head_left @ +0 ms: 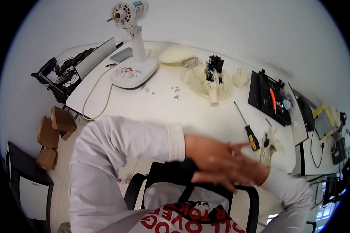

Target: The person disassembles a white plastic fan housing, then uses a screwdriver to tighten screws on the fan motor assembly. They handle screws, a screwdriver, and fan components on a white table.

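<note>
My left hand [206, 152] and my right hand [249, 167] cross each other above the near edge of the white table [159, 110], smeared by motion. They overlap and seem to touch, with fingers stretched out and no tool showing between them. Just beyond lies a screwdriver [252, 136] with a yellow and black handle, its shaft pointing away. Right of it rests a pale plastic part [275, 139]. Farther back, an opened cream fan head [214, 91] lies on its round grille, a black mechanism [214, 64] on top. Several small screws [176, 93] are scattered to its left.
A white fan stand with bare motor [136, 42] rises at the back left, its cord [90, 95] looping over the table edge. Behind sits a cream cover [176, 54]. A black tool case [265, 93] holding an orange-handled tool is at right. Cardboard boxes [48, 134] stand on the left floor.
</note>
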Tool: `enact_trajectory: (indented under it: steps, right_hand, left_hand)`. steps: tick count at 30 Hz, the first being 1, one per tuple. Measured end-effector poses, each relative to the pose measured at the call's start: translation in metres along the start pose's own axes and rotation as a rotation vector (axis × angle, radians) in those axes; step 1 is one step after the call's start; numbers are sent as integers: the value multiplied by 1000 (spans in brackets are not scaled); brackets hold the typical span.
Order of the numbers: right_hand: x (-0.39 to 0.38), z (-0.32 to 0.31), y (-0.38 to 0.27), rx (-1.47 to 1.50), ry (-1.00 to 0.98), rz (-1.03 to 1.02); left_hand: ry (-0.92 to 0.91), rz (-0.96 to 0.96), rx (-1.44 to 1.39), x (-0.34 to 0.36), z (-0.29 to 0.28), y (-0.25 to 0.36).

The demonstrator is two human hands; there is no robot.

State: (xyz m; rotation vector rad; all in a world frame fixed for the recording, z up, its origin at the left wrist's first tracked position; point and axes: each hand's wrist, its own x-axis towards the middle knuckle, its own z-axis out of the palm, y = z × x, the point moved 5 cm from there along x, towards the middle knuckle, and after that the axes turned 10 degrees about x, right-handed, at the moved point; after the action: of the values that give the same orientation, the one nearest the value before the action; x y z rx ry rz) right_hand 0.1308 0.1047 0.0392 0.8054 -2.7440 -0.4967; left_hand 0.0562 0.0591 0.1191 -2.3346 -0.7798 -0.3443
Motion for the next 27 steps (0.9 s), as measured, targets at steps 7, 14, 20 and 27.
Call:
enact_trajectory:
  steps: [7, 14, 20, 27]
  right_hand:
    - [-4, -69, 129, -644, 56, 1]
    - [15, -133, 198, -410, 71, 232]
    - [33, -188, 221, -460, 60, 289]
    - [60, -185, 237, -398, 157, 361]
  left_hand:
    - [-157, 157, 695, 35, 2, -96]
    - [37, 110, 610, 38, -38, -153]
    - [-14, 60, 783, 70, -107, -199]
    - [-9, 207, 784, 50, -129, -215]
